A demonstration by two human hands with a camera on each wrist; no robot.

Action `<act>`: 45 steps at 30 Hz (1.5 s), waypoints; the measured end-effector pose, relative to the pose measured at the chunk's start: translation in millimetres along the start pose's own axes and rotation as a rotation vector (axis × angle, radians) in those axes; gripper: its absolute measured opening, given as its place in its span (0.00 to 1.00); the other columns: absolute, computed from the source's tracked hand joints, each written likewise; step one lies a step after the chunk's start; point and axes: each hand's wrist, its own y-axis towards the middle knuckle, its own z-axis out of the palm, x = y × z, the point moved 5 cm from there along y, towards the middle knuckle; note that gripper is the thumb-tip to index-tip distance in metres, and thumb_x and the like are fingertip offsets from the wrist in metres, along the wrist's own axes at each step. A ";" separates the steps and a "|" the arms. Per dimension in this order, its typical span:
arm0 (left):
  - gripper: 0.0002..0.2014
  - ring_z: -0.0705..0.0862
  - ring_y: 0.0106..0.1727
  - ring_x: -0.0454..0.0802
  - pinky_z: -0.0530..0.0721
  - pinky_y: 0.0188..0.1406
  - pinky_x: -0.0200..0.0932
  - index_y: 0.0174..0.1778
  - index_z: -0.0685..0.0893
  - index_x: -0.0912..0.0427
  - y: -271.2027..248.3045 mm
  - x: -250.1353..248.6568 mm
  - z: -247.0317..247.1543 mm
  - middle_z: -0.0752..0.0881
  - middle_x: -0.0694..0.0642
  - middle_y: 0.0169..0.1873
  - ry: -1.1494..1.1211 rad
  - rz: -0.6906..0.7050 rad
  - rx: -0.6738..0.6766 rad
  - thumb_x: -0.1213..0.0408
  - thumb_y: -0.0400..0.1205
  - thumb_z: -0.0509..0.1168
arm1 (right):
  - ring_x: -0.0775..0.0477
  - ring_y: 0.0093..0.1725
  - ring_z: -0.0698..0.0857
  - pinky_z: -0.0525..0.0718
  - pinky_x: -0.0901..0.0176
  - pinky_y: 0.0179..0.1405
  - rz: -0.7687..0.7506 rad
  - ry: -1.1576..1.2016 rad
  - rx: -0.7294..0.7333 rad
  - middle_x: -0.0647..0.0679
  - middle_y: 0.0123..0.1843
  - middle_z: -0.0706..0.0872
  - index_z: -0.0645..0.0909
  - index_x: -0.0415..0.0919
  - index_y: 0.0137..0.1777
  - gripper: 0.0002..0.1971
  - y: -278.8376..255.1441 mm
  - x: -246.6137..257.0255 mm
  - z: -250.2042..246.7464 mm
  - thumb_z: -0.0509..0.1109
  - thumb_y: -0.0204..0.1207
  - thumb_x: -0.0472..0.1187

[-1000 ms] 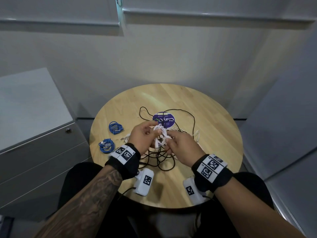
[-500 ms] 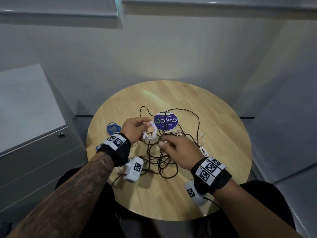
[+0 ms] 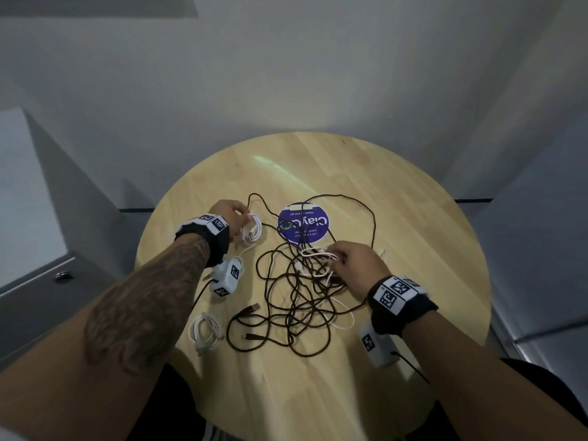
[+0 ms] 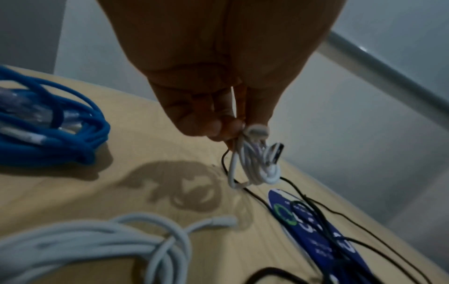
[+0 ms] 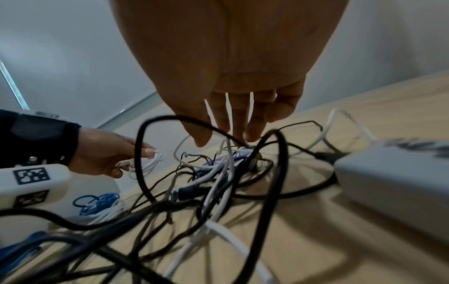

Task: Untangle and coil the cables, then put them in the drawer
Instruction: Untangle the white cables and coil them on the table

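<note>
Left grip (image 3: 234,214) pinches a small coiled white cable (image 3: 252,230) near the surface's (image 3: 397,186) left edge. Right grip (image 3: 356,265), fingers loose and narrow, touches the tangled cables (image 3: 296,294) at center.

place: office | evidence: grey drawer cabinet (image 3: 38,281) with lock; round wooden table (image 3: 413,218); plain grey walls
</note>
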 end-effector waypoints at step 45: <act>0.36 0.79 0.63 0.39 0.82 0.61 0.44 0.67 0.72 0.47 -241.3 -134.9 25.9 0.79 0.44 0.62 -0.353 0.704 0.061 0.46 0.65 0.79 | 0.46 0.38 0.93 0.88 0.60 0.29 -0.154 1.500 -0.173 0.44 0.39 0.83 0.75 0.37 0.53 0.02 -117.6 127.1 -178.8 0.62 0.86 0.31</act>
